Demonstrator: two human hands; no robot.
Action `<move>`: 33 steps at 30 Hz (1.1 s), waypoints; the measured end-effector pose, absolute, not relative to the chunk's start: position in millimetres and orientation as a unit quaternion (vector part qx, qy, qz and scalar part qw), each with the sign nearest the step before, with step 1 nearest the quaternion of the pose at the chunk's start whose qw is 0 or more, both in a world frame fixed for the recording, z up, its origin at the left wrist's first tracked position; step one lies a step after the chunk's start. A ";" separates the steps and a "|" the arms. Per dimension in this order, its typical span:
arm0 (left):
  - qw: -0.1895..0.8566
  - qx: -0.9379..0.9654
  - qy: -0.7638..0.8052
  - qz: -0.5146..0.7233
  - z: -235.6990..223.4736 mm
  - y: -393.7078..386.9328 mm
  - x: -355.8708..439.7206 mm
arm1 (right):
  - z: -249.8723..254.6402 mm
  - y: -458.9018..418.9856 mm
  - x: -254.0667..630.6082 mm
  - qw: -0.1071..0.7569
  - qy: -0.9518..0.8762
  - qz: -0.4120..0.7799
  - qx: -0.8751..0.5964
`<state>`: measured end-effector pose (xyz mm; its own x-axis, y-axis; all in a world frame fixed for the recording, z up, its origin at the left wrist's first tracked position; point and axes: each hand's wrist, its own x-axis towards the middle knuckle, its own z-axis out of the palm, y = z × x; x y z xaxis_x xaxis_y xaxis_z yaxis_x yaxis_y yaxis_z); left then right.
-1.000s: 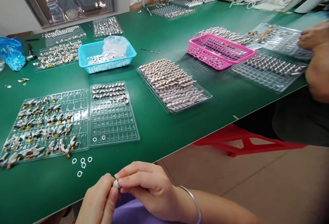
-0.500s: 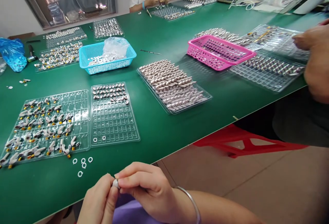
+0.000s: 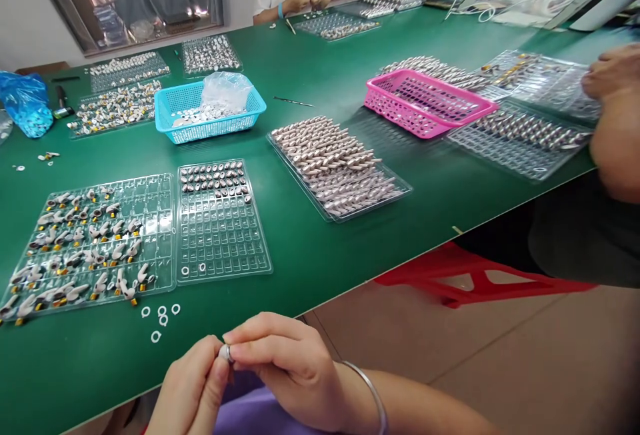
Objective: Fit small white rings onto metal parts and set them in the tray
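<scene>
Small rounded part [image 3: 225,353], pale with a silvery band, was held between the fingertips of both hands at the near edge of the green table [image 3: 300,255]. One side was pinched by the thumb and bent forefinger of the left hand [image 3: 189,382]; the other was pressed by the gathered fingertips of the right hand [image 3: 287,362], though where the right thumb was placed could not be told.

The step was judged to be a close fitting or seating by touch. For that, the part was best kept still by the left hand while light, even pressure was applied square to the band by the right; if it were pushed askew, the band might be left tilted. Because the piece looked smooth, it could be flicked away by too hard a squeeze, and a drop over the table would have been more easily recovered than one over the edge.

White rings [image 3: 163,316] were scattered just beyond the hands, and a gridded tray [image 3: 225,235] was placed farther off, partly filled with dark-and-silver pieces [image 3: 231,191].
</scene>
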<state>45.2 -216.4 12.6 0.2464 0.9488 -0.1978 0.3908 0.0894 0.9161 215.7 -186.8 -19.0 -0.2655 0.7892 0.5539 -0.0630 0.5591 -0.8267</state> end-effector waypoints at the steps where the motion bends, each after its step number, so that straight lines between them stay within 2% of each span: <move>1: 0.488 0.629 0.536 0.281 10.6 -216.3 44.3 | -19.3 -186.8 215.8 0.547 -0.694 0.387 -0.264; 12: 0.393 0.730 0.504 0.243 4.6 -213.5 40.7 | -24.0 -185.5 209.7 0.550 -0.633 0.461 -0.291; 15: 0.458 0.681 0.515 0.248 6.6 -213.3 40.6 | -29.2 -185.7 205.6 0.558 -0.579 0.516 -0.296; 18: 0.535 0.604 0.533 0.253 8.2 -213.6 41.3 | -38.1 -186.1 200.4 0.561 -0.458 0.626 -0.289; 22: 0.558 0.570 0.536 0.277 6.9 -213.0 44.3 | -46.4 -187.4 196.3 0.553 -0.365 0.696 -0.277; 26: 0.547 0.574 0.540 0.283 4.8 -212.1 47.1 | -45.9 -189.2 196.0 0.563 -0.377 0.679 -0.281; 33: 0.520 0.592 0.545 0.285 6.6 -212.9 48.2 | -37.7 -186.8 200.4 0.577 -0.518 0.560 -0.292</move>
